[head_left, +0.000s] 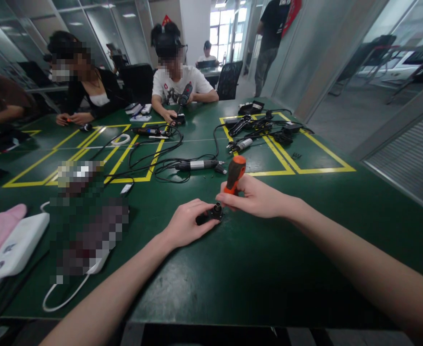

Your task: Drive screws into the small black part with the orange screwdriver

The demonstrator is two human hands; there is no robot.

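Taking the small black part (217,213) as the clock's centre, we find it near the middle of the green surface (269,269), dark and compact, with a short round stub upright on top, its rim catching a brassy glint. From nine o'clock our left hand (192,222) pinches it between thumb and fingers, partly closed. Towards two o'clock our right hand (253,194) is curled round the screwdriver (236,173), whose handle, orange at cap and base with a dark grip between, leans slightly to one o'clock; our fingers hide its shaft. At eleven lies a black-and-silver tool (197,165)
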